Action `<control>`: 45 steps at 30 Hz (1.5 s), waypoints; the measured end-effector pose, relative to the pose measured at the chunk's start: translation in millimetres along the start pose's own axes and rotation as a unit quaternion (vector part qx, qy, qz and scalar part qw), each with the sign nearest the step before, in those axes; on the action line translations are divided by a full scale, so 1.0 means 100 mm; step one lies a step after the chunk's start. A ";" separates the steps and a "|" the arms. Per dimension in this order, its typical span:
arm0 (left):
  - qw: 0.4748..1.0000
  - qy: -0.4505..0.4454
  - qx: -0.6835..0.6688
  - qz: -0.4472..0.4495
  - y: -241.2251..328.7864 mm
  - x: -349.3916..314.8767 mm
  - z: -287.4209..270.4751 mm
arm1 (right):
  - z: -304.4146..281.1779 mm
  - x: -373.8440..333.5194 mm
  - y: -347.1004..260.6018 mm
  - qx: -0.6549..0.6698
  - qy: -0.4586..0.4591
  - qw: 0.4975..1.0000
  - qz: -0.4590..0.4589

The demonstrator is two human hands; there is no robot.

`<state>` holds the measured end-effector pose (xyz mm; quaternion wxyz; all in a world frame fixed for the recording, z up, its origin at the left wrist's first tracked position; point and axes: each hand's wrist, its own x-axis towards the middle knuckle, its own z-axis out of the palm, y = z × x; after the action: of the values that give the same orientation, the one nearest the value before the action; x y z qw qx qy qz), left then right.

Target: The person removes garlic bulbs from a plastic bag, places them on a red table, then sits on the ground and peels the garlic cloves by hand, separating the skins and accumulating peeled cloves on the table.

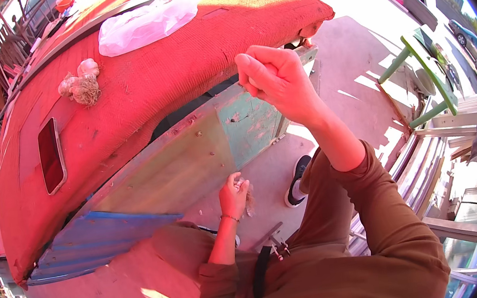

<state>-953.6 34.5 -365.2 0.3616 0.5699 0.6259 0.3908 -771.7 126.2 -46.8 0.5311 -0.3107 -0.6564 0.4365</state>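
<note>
Garlic bulb point(248, 197) with dry roots sits in the left hand point(233, 194), fingers closed around it, low beside the desk's point(182, 78) front edge. Right hand point(275, 79) is raised near the desk's right corner, fingers pinched shut; whether it holds anything cannot be told. Garlic pile point(80, 82), phone point(51, 155) and plastic bag point(145, 20) lie on the red desk cover.

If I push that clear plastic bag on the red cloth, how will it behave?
The plastic bag looks thin and crumpled, so probably floppy and very light. It would likely slide or bunch up rather than roll, though the coarse red cloth beneath may snag it.
</note>
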 end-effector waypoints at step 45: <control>0.980 -0.054 -0.193 0.020 0.72 0.01 -0.62 | 0.07 -1.03 1.57 -0.211 -0.112 0.961 0.143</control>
<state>-978.2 34.0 -274.1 0.4900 0.5218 0.5069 0.4803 -761.9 101.8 -232.6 0.3089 -0.4552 -0.7376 0.3916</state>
